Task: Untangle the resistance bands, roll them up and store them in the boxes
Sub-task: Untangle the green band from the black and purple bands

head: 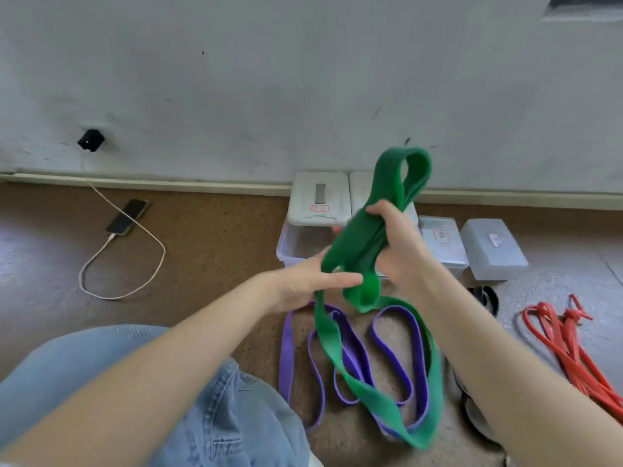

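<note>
A wide green resistance band point(367, 230) is folded into a bundle and held up in front of me. My right hand point(399, 242) grips the middle of that bundle, and a loop stands above it. My left hand point(315, 281) reaches in from the left with fingers stretched out, touching the band's lower part. The rest of the green band hangs to the floor and lies over a purple band point(350, 355). A red band point(569, 342) lies tangled at the right. An open clear box point(286, 246) stands behind the hands with its white lid point(320, 198) raised.
Two closed clear boxes point(494, 249) sit at the right near the wall. A phone point(128, 217) on a white charging cable point(135, 264) lies on the floor at the left. My jeans-clad knee point(135, 382) fills the lower left. A dark object point(487, 298) lies behind my right forearm.
</note>
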